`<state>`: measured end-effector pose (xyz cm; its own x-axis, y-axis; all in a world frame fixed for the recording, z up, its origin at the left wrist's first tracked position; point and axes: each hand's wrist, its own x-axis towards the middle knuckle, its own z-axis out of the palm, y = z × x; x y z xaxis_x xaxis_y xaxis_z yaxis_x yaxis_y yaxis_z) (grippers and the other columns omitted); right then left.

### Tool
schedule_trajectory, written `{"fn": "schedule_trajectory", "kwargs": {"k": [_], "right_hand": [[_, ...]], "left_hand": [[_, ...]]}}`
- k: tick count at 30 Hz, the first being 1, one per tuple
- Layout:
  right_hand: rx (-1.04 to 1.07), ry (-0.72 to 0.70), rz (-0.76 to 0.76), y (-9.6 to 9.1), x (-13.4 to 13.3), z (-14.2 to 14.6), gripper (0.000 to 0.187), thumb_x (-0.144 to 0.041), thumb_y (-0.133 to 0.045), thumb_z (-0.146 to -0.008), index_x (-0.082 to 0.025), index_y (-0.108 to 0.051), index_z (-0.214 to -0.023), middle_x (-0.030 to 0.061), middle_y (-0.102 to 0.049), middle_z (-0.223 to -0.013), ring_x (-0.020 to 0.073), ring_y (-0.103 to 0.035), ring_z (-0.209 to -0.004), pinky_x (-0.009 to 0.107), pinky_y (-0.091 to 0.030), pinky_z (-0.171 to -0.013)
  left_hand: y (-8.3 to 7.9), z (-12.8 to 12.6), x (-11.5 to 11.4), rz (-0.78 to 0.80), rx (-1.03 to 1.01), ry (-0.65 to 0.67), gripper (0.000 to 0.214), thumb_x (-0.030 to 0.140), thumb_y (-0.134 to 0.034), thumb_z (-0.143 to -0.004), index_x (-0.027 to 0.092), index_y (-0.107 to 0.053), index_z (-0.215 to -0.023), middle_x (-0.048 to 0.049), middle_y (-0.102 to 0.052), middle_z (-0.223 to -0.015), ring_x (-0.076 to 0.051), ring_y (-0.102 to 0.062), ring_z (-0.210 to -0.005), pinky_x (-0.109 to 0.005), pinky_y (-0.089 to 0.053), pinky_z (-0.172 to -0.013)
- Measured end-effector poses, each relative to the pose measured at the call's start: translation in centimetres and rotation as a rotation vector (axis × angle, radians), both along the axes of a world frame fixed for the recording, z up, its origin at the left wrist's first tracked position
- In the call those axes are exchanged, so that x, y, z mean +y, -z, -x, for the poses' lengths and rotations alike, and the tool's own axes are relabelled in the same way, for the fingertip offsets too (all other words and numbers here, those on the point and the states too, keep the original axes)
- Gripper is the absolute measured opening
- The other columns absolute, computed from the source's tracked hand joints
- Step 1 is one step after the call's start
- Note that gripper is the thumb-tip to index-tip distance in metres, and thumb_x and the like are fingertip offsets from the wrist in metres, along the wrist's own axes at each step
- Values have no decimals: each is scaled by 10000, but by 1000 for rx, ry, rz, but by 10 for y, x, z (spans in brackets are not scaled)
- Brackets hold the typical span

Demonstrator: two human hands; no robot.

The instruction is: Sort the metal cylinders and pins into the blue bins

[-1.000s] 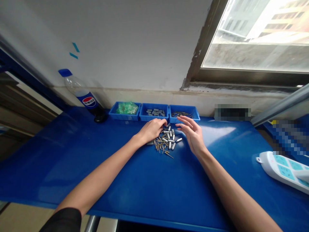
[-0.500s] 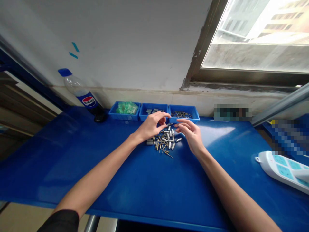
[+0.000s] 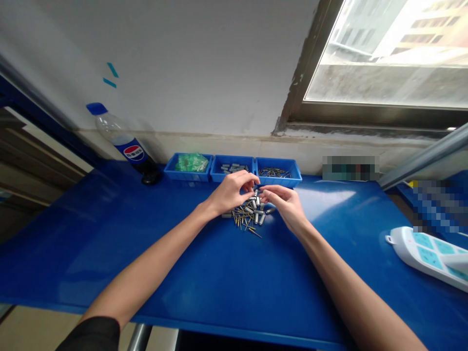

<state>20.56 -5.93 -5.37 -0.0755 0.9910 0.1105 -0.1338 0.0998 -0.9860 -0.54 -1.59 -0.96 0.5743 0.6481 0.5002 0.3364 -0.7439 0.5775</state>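
Observation:
A heap of small silver cylinders and thin brass pins (image 3: pixel 248 216) lies on the blue table (image 3: pixel 219 273). My left hand (image 3: pixel 232 191) hovers over the heap's far left side, fingers pinched on a small metal part at its fingertips. My right hand (image 3: pixel 283 202) meets it from the right, fingers curled and pinched at the same spot. What each pinch holds is too small to name. Behind the hands stand three blue bins: one with green bits (image 3: pixel 188 165), one with silver cylinders (image 3: pixel 234 167), one with pins (image 3: pixel 280 173).
A cola bottle (image 3: pixel 122 144) leans on the wall at the back left. A white power strip (image 3: pixel 427 253) lies at the right edge. A window and a metal rail are at the upper right.
My left hand lifted off the heap with its fingers pinched. My right hand went from spread open to curled and moved left until the fingertips of both hands meet above the heap.

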Motion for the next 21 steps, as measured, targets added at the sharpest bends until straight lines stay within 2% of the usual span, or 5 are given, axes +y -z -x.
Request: {"fn": "schedule_trajectory", "kwargs": {"k": [8, 12, 15, 18, 21], "right_hand": [[12, -2, -2, 3, 1, 0, 263, -442, -813, -854, -233, -827, -1013, 46, -807, -870, 197, -733, -773, 347, -568, -782], [-12, 42, -28, 3, 2, 0, 244, -435, -798, -862, -222, -826, -978, 49, -801, -847, 202, -726, -752, 371, -575, -785], [12, 147, -88, 1, 2, -2, 233, -395, -781, -871, -237, -813, -1040, 66, -815, -1012, 237, -756, -890, 411, -577, -882], [57, 222, -120, 1, 4, -4, 341, -339, -780, -858, -273, -769, -1192, 80, -765, -1277, 284, -742, -1108, 460, -542, -1010], [52, 235, -115, 2, 5, -6, 369, -324, -779, -844, -267, -755, -1209, 91, -759, -1290, 296, -740, -1119, 476, -537, -1022]], "left_hand": [[2, 0, 0, -1, 31, 23, 272, 25, -675, -859, 168, -676, -1091, -30, -677, -1002, -124, -676, -798, -256, -565, -774], [3, 3, 3, 6, 116, 9, 330, 70, -732, -839, 175, -657, -1143, -49, -701, -1041, -159, -689, -858, -294, -575, -816], [7, 7, 7, 43, 211, -19, 427, 80, -778, -794, 190, -640, -1184, -56, -729, -1065, -200, -704, -922, -327, -575, -854], [14, 9, 9, 90, 266, -27, 461, 49, -755, -786, 197, -632, -1205, -60, -737, -1099, -204, -711, -934, -321, -573, -860], [20, 7, 9, 106, 273, -39, 450, 30, -705, -800, 196, -626, -1211, -59, -738, -1098, -196, -711, -916, -307, -573, -844]]}}
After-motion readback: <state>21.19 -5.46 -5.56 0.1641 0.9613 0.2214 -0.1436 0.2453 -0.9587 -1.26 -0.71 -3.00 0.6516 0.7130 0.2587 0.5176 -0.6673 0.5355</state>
